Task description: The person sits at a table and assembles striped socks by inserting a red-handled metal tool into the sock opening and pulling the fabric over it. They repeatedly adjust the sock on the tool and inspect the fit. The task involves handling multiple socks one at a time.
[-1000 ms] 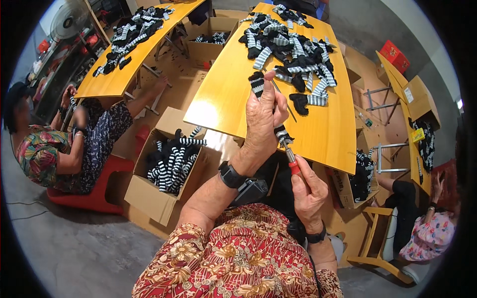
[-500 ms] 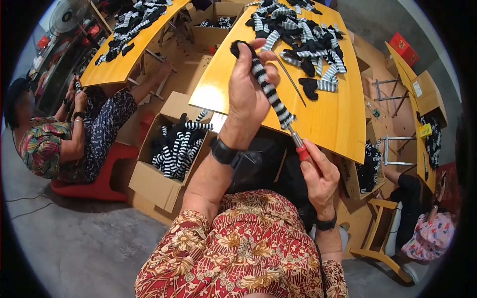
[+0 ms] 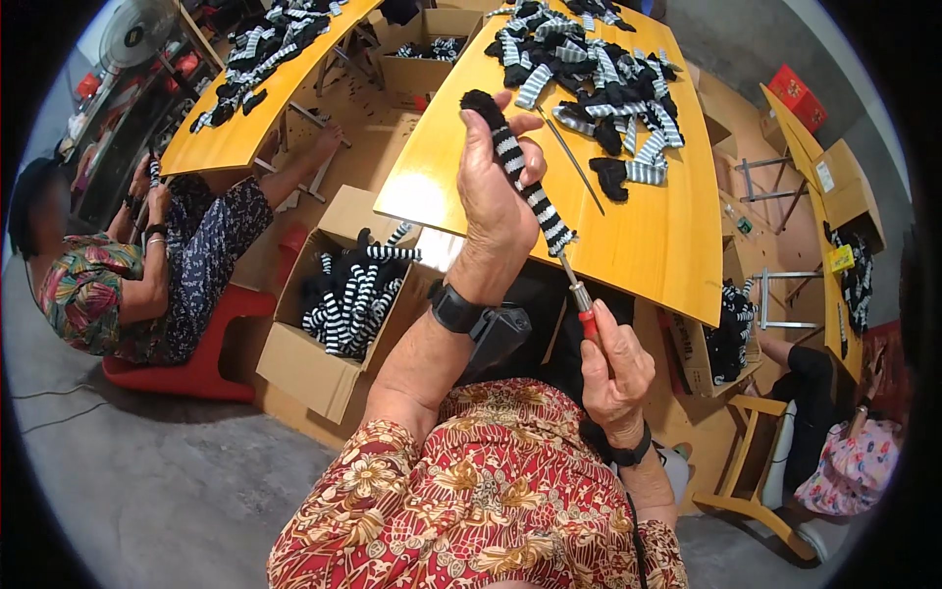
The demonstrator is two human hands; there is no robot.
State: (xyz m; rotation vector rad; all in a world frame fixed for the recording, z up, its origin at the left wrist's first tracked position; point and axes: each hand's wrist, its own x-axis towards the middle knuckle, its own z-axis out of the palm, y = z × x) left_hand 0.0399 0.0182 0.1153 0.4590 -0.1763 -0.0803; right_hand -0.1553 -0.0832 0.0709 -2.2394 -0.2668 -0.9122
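My left hand [image 3: 496,191] is raised over the near edge of the yellow table [image 3: 677,255] and grips a black-and-white striped sock [image 3: 525,177] stretched along a thin metal rod. My right hand [image 3: 613,368] sits lower, closed on the rod tool's red handle [image 3: 589,324]; the rod runs up into the sock's open end. A pile of several striped and black socks [image 3: 589,69] lies on the far half of the table, with another thin rod [image 3: 569,157] lying beside it.
A cardboard box [image 3: 329,334] full of striped socks stands on the floor at my left. A seated person [image 3: 128,275] on a red stool works at a second yellow table [image 3: 245,128]. Another person [image 3: 844,461] sits at right near a wooden chair [image 3: 756,481].
My left hand has risen and drawn the striped sock further along the rod. My right hand stayed low on the red handle.
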